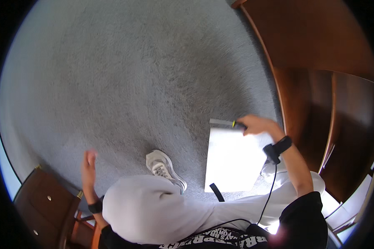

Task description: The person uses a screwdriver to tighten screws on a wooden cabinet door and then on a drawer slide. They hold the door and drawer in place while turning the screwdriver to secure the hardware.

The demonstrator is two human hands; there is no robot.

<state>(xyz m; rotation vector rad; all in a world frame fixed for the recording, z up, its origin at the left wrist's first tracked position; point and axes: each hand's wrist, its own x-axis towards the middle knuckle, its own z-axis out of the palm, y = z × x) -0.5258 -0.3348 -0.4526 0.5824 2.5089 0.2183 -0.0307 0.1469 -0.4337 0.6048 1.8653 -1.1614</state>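
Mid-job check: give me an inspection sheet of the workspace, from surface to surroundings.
Surface: grey textured floor.
Things in use: flat-bladed tool just beyond the far edge of a white panel; glare hides the panel's detail.
Clutter: black strip overlapping the panel's near edge; kind unclear.
Hands: right hand grips the tool; left hand out at left, blurred, nothing seen in it.
Cables: black cable from the wrist device on the right arm.
Surroundings: wooden furniture at right; brown seat at lower left.
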